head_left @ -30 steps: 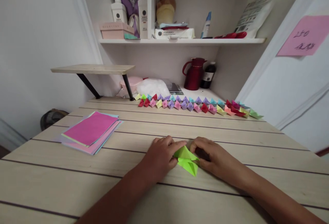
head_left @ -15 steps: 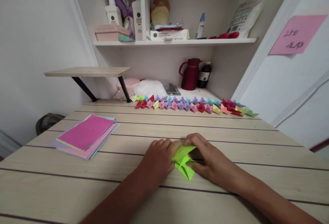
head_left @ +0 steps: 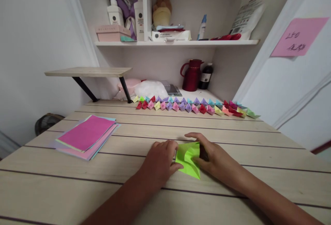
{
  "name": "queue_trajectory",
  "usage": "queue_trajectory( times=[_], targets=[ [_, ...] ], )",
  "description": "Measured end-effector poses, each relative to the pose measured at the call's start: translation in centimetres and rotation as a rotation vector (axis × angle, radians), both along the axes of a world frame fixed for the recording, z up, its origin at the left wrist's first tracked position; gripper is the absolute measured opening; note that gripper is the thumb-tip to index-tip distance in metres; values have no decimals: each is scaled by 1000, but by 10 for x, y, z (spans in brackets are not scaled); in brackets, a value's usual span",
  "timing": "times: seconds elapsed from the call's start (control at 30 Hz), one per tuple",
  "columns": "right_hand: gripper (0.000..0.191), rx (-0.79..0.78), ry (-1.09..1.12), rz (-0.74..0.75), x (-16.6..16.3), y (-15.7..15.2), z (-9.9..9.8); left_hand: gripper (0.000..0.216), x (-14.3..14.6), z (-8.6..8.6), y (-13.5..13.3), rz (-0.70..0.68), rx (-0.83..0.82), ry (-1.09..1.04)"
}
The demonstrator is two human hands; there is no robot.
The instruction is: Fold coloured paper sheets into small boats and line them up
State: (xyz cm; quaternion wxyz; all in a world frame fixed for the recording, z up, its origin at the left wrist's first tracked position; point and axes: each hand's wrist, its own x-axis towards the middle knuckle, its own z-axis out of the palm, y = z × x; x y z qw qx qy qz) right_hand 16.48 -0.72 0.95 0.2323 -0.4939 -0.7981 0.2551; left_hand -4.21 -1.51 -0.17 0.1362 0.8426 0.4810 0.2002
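A folded piece of bright green paper (head_left: 188, 159) lies on the wooden table (head_left: 232, 139) between my two hands. My left hand (head_left: 160, 161) pinches its left edge, fingers curled down on the paper. My right hand (head_left: 210, 156) grips the right side, thumb under the flap and fingers arched over the top. A stack of coloured paper sheets (head_left: 86, 137), pink on top, lies to the left. A long row of several small folded paper shapes (head_left: 192, 107) in many colours runs across the far side of the table.
A small wooden riser shelf (head_left: 88, 71) stands at the back left. Behind the row are a red jug (head_left: 192, 75), a dark bottle (head_left: 207, 76) and a white bag (head_left: 151, 89). A wall shelf (head_left: 178, 41) carries bottles and boxes. A pink note (head_left: 297, 37) hangs at right.
The green paper has been flattened and opened out wider between my hands. My right hand's fingers shifted over its top edge; both hands stayed in about the same place.
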Motion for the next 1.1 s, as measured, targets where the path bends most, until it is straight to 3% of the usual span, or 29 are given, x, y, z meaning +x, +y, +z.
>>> queue_trajectory(
  times=[0.17,0.3,0.43,0.6,0.73,0.87,1.03,1.1],
  targets=[
    [53,140,84,121,2,2,-4,21,1,3,-1,-83,85,151],
    [59,146,88,104,2,1,-4,11,3,0,-3,-104,136,220],
    [61,172,148,74,0,1,-2,17,6,-8,-3,-95,200,259],
    [27,119,177,55,-1,6,-1,16,10,-8,-3,-80,189,296],
    [21,82,109,7,7,10,-2,15,10,1,-4,-59,107,316],
    [23,81,46,52,12,11,-1,20,10,6,-6,-18,16,246],
    [26,104,-9,121,10,10,1,57,10,0,-5,37,14,166],
    [27,102,-10,143,9,9,2,58,10,-3,-4,17,39,213]
  ],
)
